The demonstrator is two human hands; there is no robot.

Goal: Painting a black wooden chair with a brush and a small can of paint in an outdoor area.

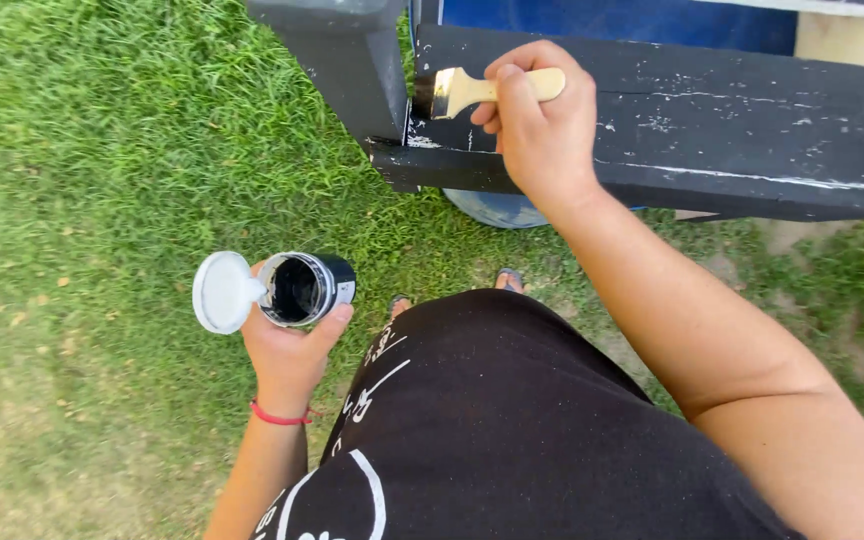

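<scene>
Behind right hand (542, 125), brush (472, 92) handle partly hidden; bristle tips indistinct.

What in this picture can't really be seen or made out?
Head view only:
- Paint can: how full it is; the inside is just dark.
- Wooden frame: its top and right side are cut off by the picture's edges.
- Brush: the handle's end is hidden in the right hand.
- Feet: mostly covered by the black shirt.

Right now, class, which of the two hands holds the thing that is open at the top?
The left hand: it grips a small open paint can with its white lid alongside. The right hand holds a paintbrush.
</scene>
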